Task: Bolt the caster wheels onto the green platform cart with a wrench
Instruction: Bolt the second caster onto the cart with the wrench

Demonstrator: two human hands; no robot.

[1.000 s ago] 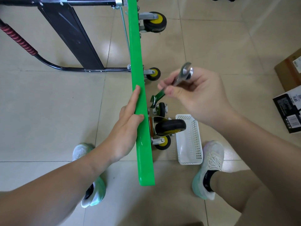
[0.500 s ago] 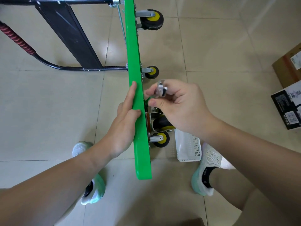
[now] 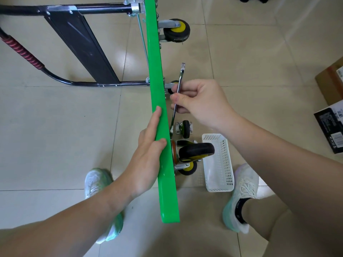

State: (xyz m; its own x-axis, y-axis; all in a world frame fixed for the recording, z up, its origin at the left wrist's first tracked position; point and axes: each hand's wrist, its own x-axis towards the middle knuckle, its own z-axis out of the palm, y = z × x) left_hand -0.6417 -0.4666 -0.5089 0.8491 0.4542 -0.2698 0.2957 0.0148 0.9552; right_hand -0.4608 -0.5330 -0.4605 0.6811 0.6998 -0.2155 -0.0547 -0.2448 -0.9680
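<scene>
The green platform cart (image 3: 157,89) stands on its long edge on the tiled floor (image 3: 55,127), seen edge-on, with its black handle (image 3: 61,80) lying to the left. Open tile stretches on both sides; a white basket (image 3: 219,164) and cardboard boxes (image 3: 330,82) bound the right. The left hand (image 3: 148,160) lies flat against the platform's upper edge, fingers straight and together. The right hand (image 3: 200,102) pinches the wrench (image 3: 181,75) mid-shaft, just beside the platform's underside (the tool runs nearly parallel to it). The wrench's lower end sits just above a mounted caster wheel (image 3: 196,150), near a loose caster (image 3: 186,129) on the floor.
</scene>
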